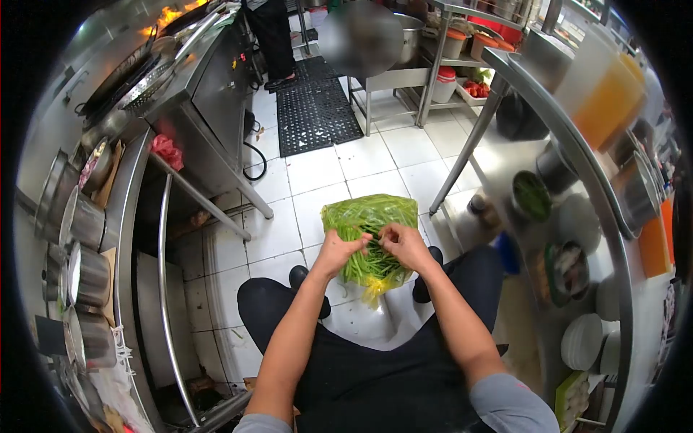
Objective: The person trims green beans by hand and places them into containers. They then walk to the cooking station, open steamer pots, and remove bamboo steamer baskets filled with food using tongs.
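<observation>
A clear plastic bag (pixel 393 206) full of long, thin green vegetable stalks (pixel 361 270) sits low between my knees. Its near end gathers into a yellow, twisted tuft (pixel 376 290). Over the left part of the stalks is my left hand (pixel 341 252), fingers curled and thumb pointing inward. Close beside it, my right hand (pixel 406 247) is closed in a pinch at the middle of the bag. The fingertips of both hands nearly meet. Whatever lies between them is too small to make out.
Steel shelving (pixel 498 86) with pots and plates stands at my right. On the left are a steel counter (pixel 195 72), stacked metal pots (pixel 90 274) and a stove flame (pixel 170 16). A black rubber mat (pixel 314 108) lies ahead on white tiles, near another person's legs (pixel 271 40).
</observation>
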Motion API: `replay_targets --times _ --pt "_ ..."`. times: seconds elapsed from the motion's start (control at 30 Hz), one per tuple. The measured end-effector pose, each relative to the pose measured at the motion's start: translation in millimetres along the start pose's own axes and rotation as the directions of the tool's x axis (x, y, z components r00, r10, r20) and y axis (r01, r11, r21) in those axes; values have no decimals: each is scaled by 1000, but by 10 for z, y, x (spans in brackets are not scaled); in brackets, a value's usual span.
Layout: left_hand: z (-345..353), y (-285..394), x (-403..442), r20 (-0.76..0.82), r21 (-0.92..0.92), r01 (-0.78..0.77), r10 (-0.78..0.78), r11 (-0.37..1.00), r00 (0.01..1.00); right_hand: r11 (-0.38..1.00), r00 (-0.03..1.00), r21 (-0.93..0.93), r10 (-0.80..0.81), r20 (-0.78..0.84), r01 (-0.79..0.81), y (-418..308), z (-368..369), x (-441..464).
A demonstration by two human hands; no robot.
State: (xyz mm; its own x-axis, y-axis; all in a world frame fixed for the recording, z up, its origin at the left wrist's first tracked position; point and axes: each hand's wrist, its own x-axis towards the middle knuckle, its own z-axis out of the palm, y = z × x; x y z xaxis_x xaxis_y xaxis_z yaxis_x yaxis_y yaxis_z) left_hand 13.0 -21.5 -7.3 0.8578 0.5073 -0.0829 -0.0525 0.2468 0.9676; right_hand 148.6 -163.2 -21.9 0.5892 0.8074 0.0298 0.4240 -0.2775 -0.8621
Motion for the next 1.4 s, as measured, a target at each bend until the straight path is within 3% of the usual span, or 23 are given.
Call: replay_targets --times 0.03,0.1,0.13,0.2,0.23,0.3,0.37,0.5,0.57,0.67,0.7,0.77,0.8,0.87,0.9,0.97,1.1,1.17,1.2,1.27,1.33,1.37,1.4 --pt "8 -33 3 29 19 7 -8 1000 1000 1000 1000 0 -2 -1 2 -47 5 -3" --pt "-17 -109 25 61 71 -6 1 997 998 959 999 280 22 49 -35 -148 33 -4" --pt "-23 -141 30 95 121 -18 7 992 995 959 999 282 23 44 -34 -189 44 -5" --pt "-55 -168 17 73 232 32 -50 972 996 988 998 153 -29 50 21 -250 46 -11" --pt "-78 -173 26 79 323 24 -52 946 995 989 991 68 -135 3 134 -133 106 30" --pt "-148 -239 78 123 339 21 -66 941 990 982 988 -111 -146 51 151 -85 74 33" --pt "6 126 -16 100 503 10 -69 864 993 972 979 -137 -175 107 189 -20 106 46" --pt "6 141 -111 103 432 31 -84 901 991 937 979 -287 -179 95 199 -123 207 -19" --pt "19 128 -54 104 454 0 -52 891 993 968 973 -186 -194 -124 169 -79 201 65" --pt "-84 129 -70 81 483 7 -53 876 995 991 990 -60 -120 -71 116 -69 85 94" --pt "-104 137 -68 -7 298 54 -54 953 999 990 988 -62 -130 -84 125 -36 120 104" --pt "-154 131 -68 -93 11 93 -92 996 991 900 899 20 -433 -67 435 170 297 62" --pt "-158 134 -59 -83 19 87 -85 996 993 928 928 117 -363 80 353 148 328 72" --pt "-178 138 -47 -158 -96 58 -73 994 985 887 942 450 -57 332 -105 96 418 58" --pt "-206 129 -39 -158 -101 57 -73 993 985 886 943 453 -64 327 -97 64 433 63" --pt "-237 107 -33 -171 -83 41 -54 996 984 776 934 571 65 350 -268 29 441 59" --pt "-173 156 -69 -184 -62 17 -29 998 982 763 935 596 30 354 -250 65 407 64" --pt "-151 173 -87 -149 -34 20 -25 999 989 860 969 502 -40 244 -91 118 464 66" --pt "-131 174 -83 -112 -5 17 -18 1000 994 860 969 502 -35 244 -95 82 453 36" --pt "-75 169 -70 -88 5 -6 6 1000 996 991 997 111 -66 -39 70 -58 435 -32" --pt "-71 217 -75 -58 32 -42 44 999 997 974 969 157 -128 -213 163 189 655 82" --pt "-91 243 -57 -68 50 -46 50 998 996 985 980 174 31 -196 4 70 544 56" --pt "-138 233 -52 -107 19 -66 68 998 992 985 983 175 42 -178 -11 126 507 69"
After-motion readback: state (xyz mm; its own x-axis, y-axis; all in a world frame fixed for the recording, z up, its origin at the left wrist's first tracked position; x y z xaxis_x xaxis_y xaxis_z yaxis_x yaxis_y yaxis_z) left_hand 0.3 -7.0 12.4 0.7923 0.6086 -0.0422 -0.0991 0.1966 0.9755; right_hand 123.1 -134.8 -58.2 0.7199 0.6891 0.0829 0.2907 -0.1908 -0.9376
